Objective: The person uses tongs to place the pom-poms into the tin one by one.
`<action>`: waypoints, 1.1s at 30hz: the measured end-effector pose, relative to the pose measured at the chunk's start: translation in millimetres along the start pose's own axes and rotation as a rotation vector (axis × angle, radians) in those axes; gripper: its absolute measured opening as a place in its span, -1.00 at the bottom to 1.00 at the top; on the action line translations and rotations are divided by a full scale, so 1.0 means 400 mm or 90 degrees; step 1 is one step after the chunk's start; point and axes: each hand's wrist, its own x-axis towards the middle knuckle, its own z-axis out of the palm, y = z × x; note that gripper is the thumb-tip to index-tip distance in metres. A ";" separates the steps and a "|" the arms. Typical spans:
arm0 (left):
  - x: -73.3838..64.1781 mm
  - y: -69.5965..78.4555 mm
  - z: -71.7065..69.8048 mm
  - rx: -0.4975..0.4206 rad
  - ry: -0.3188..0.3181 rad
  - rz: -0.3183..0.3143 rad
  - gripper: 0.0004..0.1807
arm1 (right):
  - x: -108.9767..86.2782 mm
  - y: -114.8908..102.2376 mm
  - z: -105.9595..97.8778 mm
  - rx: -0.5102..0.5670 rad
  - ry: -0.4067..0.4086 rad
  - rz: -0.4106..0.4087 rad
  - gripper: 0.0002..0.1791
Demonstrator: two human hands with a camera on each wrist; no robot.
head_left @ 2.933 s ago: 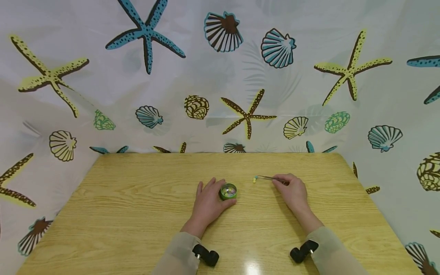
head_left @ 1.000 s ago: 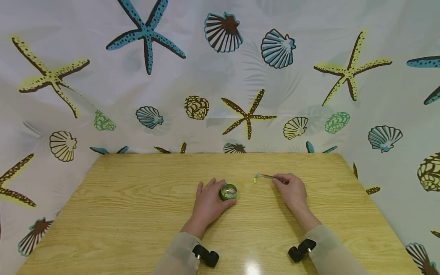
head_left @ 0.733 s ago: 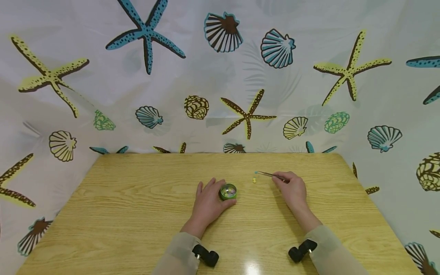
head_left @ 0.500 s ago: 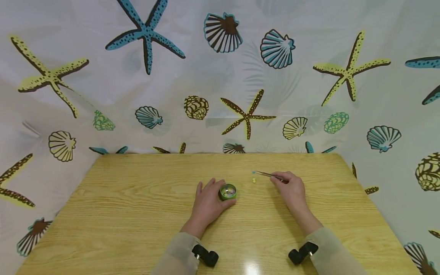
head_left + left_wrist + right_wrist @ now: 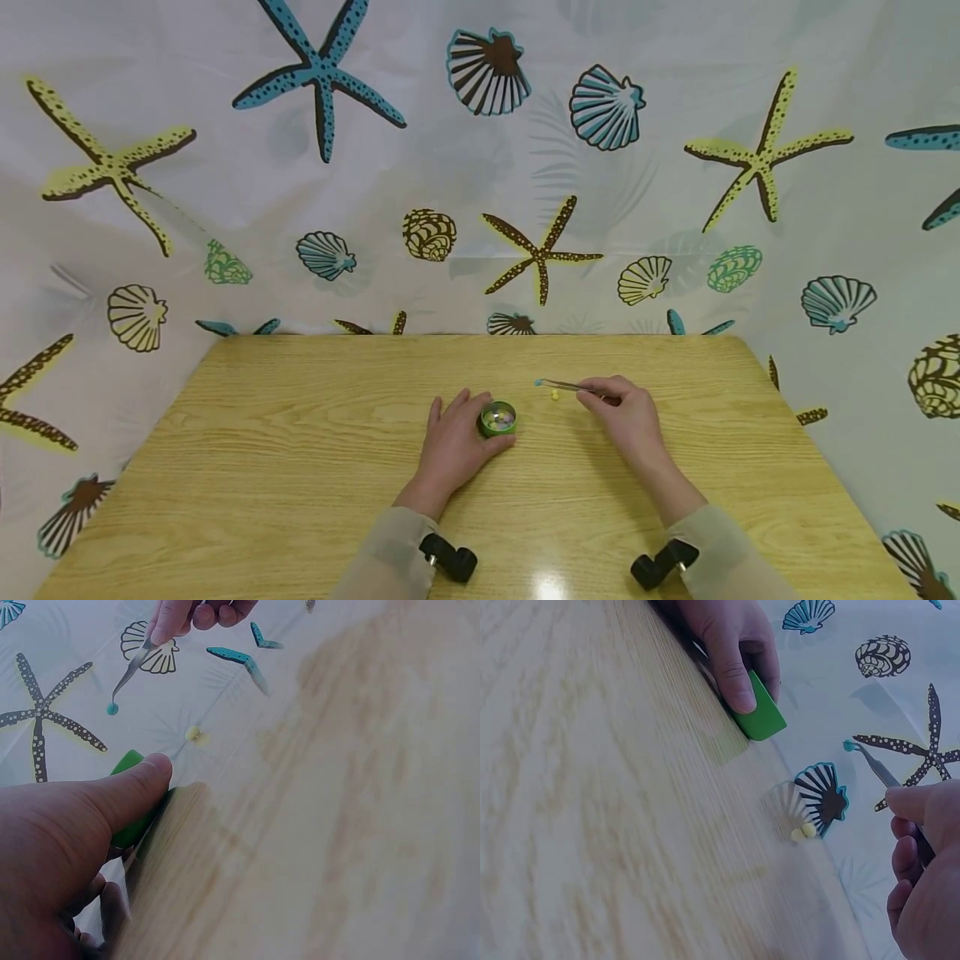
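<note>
My left hand (image 5: 453,442) holds a small round green tin (image 5: 498,431) upright on the table, thumb on the near side. Several tiny coloured pieces show inside it. With my right hand (image 5: 628,421) I pinch metal tweezers (image 5: 877,766), their bent tips pointing left. Between the tips is a small blue bead (image 5: 848,745), raised above the table to the right of the tin and a little beyond it. Two yellow beads (image 5: 804,832) lie close together on the wood, below and right of the blue one. The left wrist view shows the tin's green side (image 5: 129,765) partly behind my thumb.
The wooden table (image 5: 300,467) meets a white curtain (image 5: 375,167) printed with starfish and shells at its back and sides. A black camera mount (image 5: 450,557) sits on my left sleeve, and another mount (image 5: 663,562) on the right one.
The blue bead has left its place by the yellow beads. My right hand lifted it in the tweezers and moved left towards the tin. My left hand and the tin stay put.
</note>
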 end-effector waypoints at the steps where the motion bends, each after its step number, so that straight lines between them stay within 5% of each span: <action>1: 0.000 0.000 0.000 -0.001 0.000 0.000 -0.14 | -0.003 -0.003 0.002 0.005 -0.006 -0.001 -0.83; 33: 0.003 -0.007 0.004 0.009 -0.005 0.003 -0.13 | -0.043 -0.026 0.073 -0.015 -0.093 -0.067 -0.88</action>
